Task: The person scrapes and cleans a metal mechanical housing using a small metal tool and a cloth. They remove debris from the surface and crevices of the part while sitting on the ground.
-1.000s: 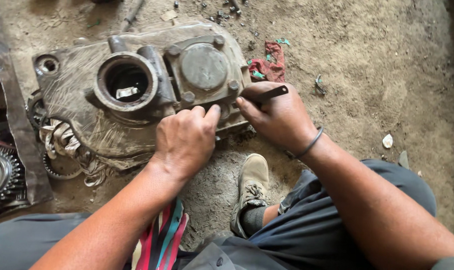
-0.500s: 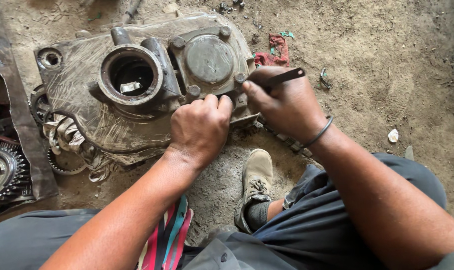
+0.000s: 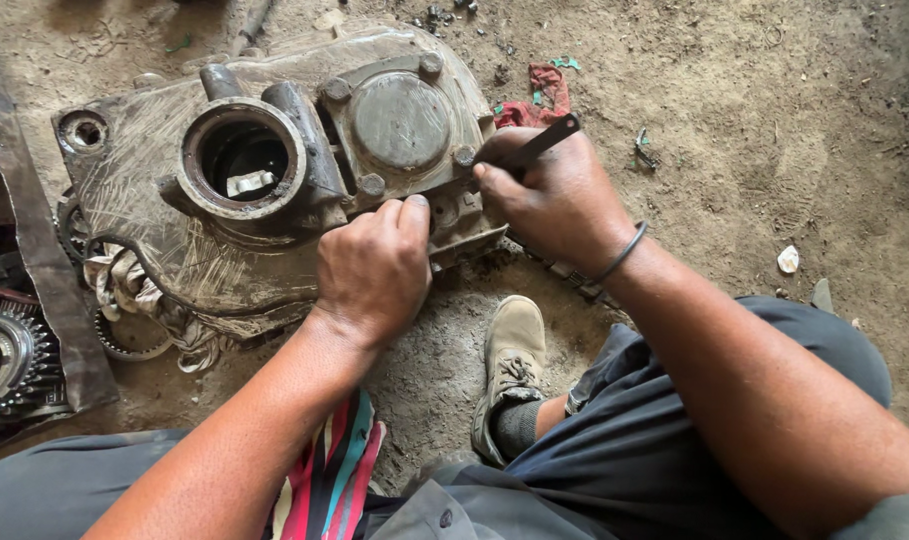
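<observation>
Right fingers: clamped on thin dark tool, tip at casing edge.
Left fingers: curled together, pressing casing rim.
Casing: on dirt floor; probably heavy, rigid, greasy; best gripped by rim.

The flat tool's working end is hidden under the right hand — the gear left of the housing is cut off.

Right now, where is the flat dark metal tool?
In the head view, the flat dark metal tool is in the right hand, right of centre, against the gear housing edge, just below the red rag.
</observation>
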